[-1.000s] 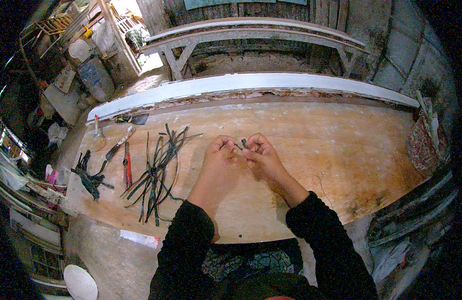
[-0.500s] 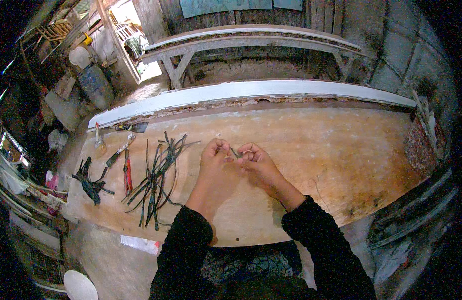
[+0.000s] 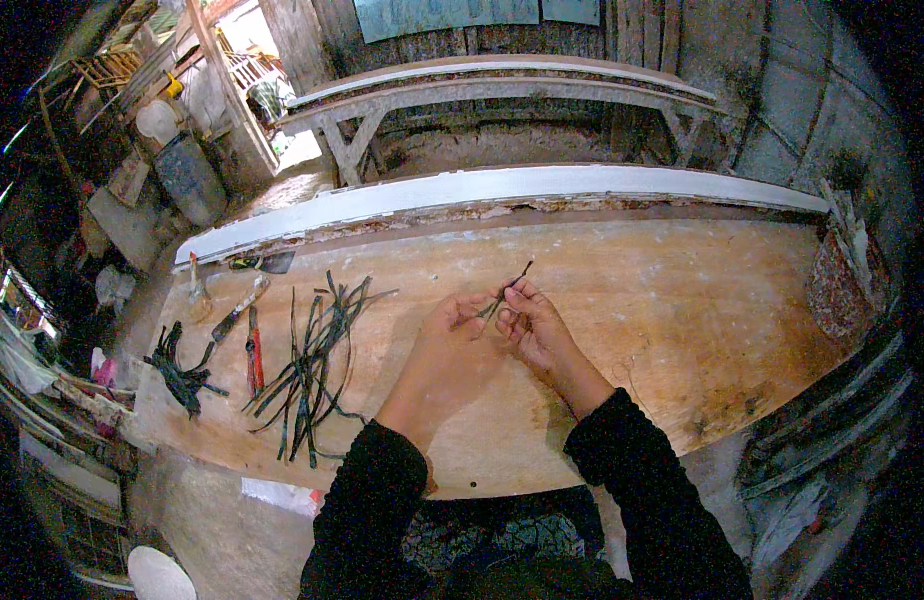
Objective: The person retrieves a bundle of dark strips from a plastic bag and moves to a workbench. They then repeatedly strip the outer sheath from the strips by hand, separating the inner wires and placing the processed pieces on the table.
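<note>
Pinching a short, thin dark strip [image 3: 523, 274] between thumb and fingertips of the right hand [image 3: 542, 338], above the middle of the worktop [image 3: 642, 280], with its upper end jutting free past the fingers. At its lower end, has the left hand [image 3: 440, 342] right beside it with fingers partly curled; cannot tell, for blur, between a grip there and a mere touch.

Just left of the left forearm, has a loose heap of long dark strips [image 3: 307, 375] sprawled across the worktop, with one thin tail trailing close to the black left sleeve [image 3: 367, 490]. Crowds that side further with a red-handled tool [image 3: 257, 362] just beside the heap, then a smaller dark bundle [image 3: 182, 372] near the left edge. Above these, shows a pale-handled blade [image 3: 250, 294], a brush-like tool [image 3: 199, 292] and a scraper [image 3: 276, 263] with a yellow-and-black handle.

Along the far edge, bounded by a long white board [image 3: 502, 187], well apart from the hands. At the right end, blocked by a mottled reddish bundle [image 3: 842, 295]. Farther back, shows a wooden trestle [image 3: 502, 90] bearing another white length, and at far left, a grey-blue drum [image 3: 190, 180].
</note>
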Action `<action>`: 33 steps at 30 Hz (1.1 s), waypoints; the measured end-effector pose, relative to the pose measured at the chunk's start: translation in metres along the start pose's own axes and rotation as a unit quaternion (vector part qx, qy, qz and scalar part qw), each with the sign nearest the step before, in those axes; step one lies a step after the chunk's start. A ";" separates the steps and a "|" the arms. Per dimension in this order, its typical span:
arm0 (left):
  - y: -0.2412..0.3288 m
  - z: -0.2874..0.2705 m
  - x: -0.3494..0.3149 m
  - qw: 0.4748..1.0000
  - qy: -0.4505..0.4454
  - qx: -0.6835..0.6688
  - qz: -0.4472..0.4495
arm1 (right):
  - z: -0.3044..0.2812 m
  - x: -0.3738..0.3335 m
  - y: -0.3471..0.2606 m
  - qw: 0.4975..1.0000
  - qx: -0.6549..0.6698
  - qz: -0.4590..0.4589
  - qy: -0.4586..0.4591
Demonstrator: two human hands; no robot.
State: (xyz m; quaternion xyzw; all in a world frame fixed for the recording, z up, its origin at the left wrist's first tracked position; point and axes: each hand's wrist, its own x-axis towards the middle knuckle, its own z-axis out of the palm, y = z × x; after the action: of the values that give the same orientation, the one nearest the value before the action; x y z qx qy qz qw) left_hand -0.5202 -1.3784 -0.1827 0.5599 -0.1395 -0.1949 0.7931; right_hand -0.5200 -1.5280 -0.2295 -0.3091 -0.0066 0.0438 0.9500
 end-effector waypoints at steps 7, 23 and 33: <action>-0.008 -0.026 0.013 0.997 -0.005 0.071 0.018 | 0.022 -0.007 0.007 0.977 -0.210 0.001 0.028; -0.011 -0.038 0.018 0.980 0.189 -0.053 0.014 | 0.021 -0.007 -0.001 0.994 -0.093 -0.051 -0.013; -0.014 -0.052 0.022 0.988 0.152 0.024 -0.002 | 0.020 -0.005 -0.003 0.947 -0.320 -0.037 -0.003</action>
State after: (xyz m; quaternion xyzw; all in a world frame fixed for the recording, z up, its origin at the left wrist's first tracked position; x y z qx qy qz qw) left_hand -0.4796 -1.3493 -0.2134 0.6019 -0.0204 -0.1059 0.7912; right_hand -0.5256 -1.5187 -0.2112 -0.5965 -0.0341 0.0052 0.8019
